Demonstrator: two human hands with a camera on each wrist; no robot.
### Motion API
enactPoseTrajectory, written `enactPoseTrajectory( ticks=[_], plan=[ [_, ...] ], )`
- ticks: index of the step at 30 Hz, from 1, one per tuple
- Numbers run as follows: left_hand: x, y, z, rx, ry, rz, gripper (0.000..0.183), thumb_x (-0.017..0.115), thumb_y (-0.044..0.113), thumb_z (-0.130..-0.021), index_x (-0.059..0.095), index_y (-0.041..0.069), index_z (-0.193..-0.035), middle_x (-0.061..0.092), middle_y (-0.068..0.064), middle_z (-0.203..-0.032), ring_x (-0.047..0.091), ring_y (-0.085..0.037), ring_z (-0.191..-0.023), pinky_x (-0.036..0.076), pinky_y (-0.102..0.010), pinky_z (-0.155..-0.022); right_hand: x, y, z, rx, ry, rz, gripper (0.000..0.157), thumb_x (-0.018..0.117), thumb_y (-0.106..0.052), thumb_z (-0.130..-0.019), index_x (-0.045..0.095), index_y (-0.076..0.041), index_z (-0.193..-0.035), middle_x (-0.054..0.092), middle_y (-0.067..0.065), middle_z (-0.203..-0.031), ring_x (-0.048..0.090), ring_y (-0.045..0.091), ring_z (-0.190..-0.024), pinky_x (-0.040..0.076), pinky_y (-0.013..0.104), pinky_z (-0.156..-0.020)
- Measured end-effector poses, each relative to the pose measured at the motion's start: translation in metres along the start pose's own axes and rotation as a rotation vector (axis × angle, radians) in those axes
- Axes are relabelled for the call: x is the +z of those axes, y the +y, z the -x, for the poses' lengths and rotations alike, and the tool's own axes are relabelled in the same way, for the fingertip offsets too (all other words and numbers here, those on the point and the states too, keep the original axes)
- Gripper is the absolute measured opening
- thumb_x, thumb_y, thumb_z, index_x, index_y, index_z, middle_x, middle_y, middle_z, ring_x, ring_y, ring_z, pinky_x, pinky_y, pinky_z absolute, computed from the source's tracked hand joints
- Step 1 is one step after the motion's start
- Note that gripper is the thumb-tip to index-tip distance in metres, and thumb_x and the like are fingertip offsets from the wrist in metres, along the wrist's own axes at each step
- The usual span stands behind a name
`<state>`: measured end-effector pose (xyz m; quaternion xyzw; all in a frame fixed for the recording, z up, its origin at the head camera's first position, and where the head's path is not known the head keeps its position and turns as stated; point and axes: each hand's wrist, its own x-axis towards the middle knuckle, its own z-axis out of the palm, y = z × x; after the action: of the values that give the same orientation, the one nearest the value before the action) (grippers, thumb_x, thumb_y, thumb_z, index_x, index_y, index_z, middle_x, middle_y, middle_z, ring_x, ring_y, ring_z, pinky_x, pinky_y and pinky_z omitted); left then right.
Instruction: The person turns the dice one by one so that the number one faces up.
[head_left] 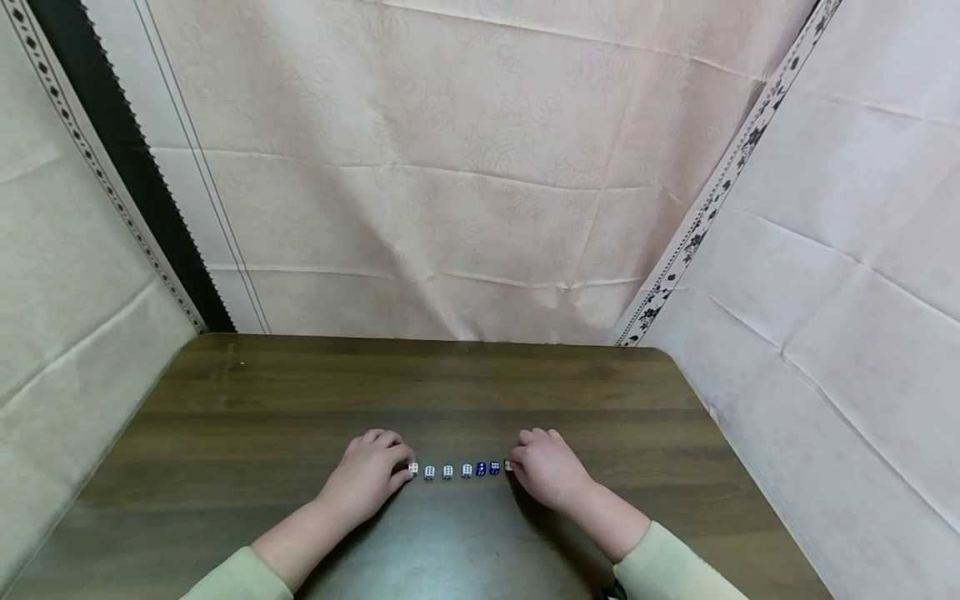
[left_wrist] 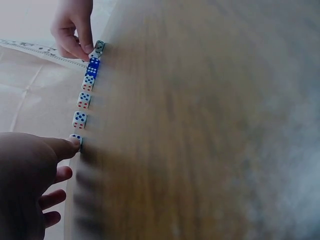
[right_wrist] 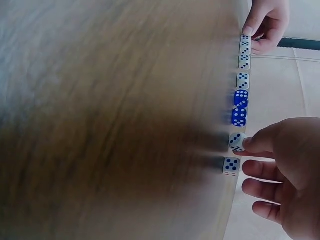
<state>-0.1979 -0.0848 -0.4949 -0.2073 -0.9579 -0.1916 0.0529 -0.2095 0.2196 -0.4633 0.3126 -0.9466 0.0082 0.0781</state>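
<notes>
End die [right_wrist: 231, 166] beside right fingers [right_wrist: 264, 170] — wrist views only

Dice [head_left: 447, 472] in row on table [head_left: 435, 392], cloths [head_left: 465, 183] behind and beside

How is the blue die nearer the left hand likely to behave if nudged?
That blue die looks small and rigid, so probably light. Its flat sides suggest sliding on the tabletop before tipping. The other blue die sits very close, so pushing that way may shift both.
</notes>
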Motion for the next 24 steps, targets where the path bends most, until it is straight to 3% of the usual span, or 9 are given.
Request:
enactPoseTrajectory(
  ticks=[13, 24],
  plan=[
    [-0.0012, 0.0011, 0.0006, 0.008, 0.011, 0.009, 0.01, 0.075, 0.029, -0.089, 0.072, 0.023, -0.096, 0.063, 0.001, -0.109, 0.054, -0.029, -0.114, 0.04, -0.054, -0.1, 0.0048, 0.0046, 0.0012, 0.039, -0.01, -0.042, 0.014, 0.07, -0.02, -0.093, 0.078, -0.017, -0.103, 0.057, -0.007, -0.084, 0.051, 0.012, -0.077, 0.04, 0.03, -0.069],
    [0.0005, 0.0006, 0.0007, 0.008, 0.019, 0.004, 0.009, 0.075, 0.029, -0.089, 0.072, 0.024, -0.096, 0.063, 0.001, -0.109, 0.054, -0.029, -0.114, 0.04, -0.054, -0.1, 0.0062, 0.0061, 0.0028, 0.042, 0.009, -0.076, 0.017, 0.069, -0.023, -0.09, 0.075, -0.016, -0.105, 0.06, -0.006, -0.092, 0.053, 0.013, -0.083, 0.044, 0.035, -0.074]
  ],
)
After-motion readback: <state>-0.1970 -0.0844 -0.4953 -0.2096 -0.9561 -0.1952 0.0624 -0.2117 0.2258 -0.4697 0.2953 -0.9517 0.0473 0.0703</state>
